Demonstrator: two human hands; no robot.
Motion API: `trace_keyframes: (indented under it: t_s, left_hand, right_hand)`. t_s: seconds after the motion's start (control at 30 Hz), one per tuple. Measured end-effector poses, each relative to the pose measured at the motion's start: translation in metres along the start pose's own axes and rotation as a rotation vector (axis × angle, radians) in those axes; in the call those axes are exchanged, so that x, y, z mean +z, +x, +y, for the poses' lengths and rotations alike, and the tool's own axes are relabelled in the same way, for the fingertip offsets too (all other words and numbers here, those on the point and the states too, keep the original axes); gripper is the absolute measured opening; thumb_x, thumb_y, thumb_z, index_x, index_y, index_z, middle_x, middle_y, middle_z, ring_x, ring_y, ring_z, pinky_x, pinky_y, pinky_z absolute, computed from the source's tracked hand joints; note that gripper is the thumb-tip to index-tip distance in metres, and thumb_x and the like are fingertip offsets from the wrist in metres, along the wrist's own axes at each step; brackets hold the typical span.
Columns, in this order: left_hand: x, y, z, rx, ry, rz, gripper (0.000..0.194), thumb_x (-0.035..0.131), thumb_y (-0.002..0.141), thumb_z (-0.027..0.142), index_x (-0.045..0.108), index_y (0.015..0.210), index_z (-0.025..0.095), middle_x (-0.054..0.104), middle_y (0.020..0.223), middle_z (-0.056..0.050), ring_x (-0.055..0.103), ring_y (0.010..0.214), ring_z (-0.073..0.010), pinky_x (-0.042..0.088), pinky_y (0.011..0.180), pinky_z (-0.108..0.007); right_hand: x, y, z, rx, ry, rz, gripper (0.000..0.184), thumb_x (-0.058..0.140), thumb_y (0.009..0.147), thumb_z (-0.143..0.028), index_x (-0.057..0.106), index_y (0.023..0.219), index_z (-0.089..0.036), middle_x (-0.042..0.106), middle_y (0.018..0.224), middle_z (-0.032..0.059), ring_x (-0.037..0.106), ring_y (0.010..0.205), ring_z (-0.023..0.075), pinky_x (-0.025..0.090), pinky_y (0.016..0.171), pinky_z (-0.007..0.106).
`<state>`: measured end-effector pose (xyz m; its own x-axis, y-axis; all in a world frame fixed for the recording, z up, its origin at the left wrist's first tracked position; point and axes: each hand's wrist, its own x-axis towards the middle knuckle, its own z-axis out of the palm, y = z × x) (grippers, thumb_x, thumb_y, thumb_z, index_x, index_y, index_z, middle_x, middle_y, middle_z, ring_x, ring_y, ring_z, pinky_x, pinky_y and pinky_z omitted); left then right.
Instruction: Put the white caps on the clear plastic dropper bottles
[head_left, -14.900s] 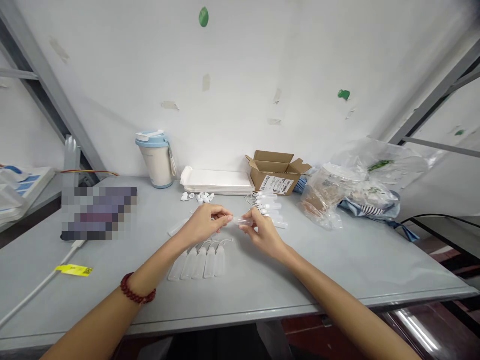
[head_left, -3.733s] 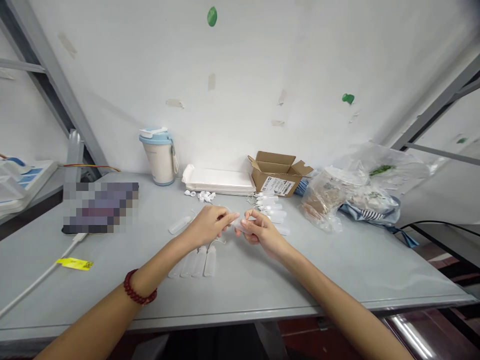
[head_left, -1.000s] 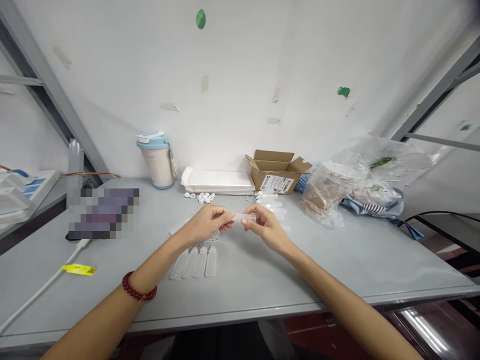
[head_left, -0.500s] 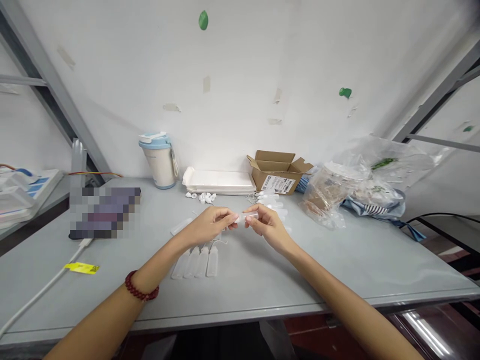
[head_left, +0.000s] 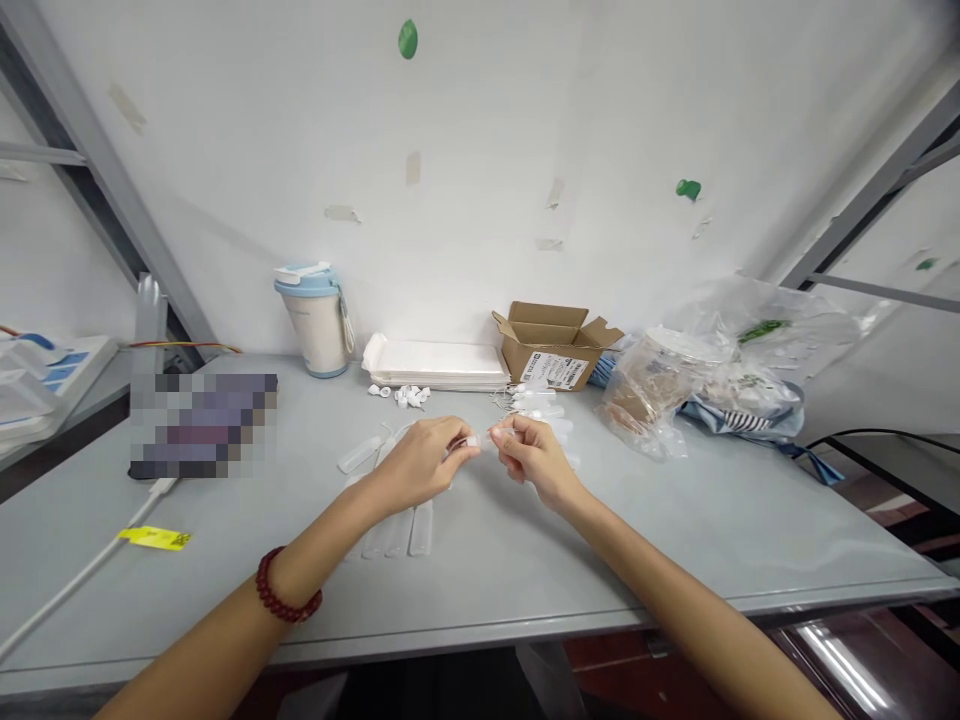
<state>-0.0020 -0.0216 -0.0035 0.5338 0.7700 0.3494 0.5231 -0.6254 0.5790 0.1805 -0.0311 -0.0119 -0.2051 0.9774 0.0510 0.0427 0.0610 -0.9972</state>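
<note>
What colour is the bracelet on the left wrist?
Dark red; the bracelet shows best in the head view.

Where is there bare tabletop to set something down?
Two patches: right, bordered by the right forearm, plastic bags and front table edge; left, between the white cable and left forearm. Crowded: bottles around the left hand and right hand, white caps and cardboard box behind.

Far side of the table: travel mug at left, low stack right of it, then the cardboard box, then plastic bags! Loose caps lie just before the stack, a group of bottles before the box, and nearer, left of centre, the bottle row; over left, a charging cable.
</note>
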Motion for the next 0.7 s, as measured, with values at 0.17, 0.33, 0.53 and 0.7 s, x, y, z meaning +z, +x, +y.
trace_keyframes:
  t_s: [0.17,0.33,0.53,0.7]
  left_hand:
    - [0.004,-0.001,0.002,0.102,0.109,0.051,0.014,0.043,0.087,0.026,0.054,0.082,0.018,0.060,0.082,-0.007,0.053,0.073,-0.0182,0.039,0.065,-0.029]
    - [0.002,-0.001,0.004,0.011,0.000,-0.027,0.022,0.046,0.087,0.034,0.057,0.081,0.017,0.061,0.076,-0.003,0.052,0.069,-0.0162,0.039,0.064,-0.028]
    - [-0.003,-0.001,0.010,-0.136,-0.167,-0.145,0.030,0.044,0.086,0.040,0.060,0.074,0.017,0.057,0.065,0.002,0.048,0.060,-0.0126,0.035,0.056,-0.025]
    - [-0.012,0.000,0.011,-0.233,-0.379,-0.140,0.035,0.047,0.083,0.045,0.058,0.065,0.017,0.058,0.063,0.000,0.052,0.060,-0.0133,0.038,0.054,-0.023]
  right_hand:
    - [0.000,-0.001,-0.002,0.065,0.059,-0.001,0.038,0.066,0.070,-0.050,0.045,0.064,-0.019,0.037,0.041,-0.0091,0.026,0.035,0.0042,0.019,0.036,0.020]
    - [0.001,-0.001,0.000,0.120,0.065,0.022,0.044,0.063,0.072,-0.052,0.037,0.059,-0.020,0.032,0.037,-0.0099,0.023,0.033,0.0044,0.019,0.036,0.020]
    - [0.002,-0.001,0.001,0.020,0.014,0.012,0.045,0.058,0.077,-0.054,0.035,0.058,-0.021,0.037,0.040,-0.0074,0.027,0.037,0.0064,0.021,0.039,0.022]
    - [0.002,-0.006,-0.002,-0.293,-0.371,0.113,0.035,0.058,0.079,-0.048,0.050,0.062,-0.019,0.047,0.056,-0.0016,0.037,0.053,0.0099,0.028,0.049,0.024]
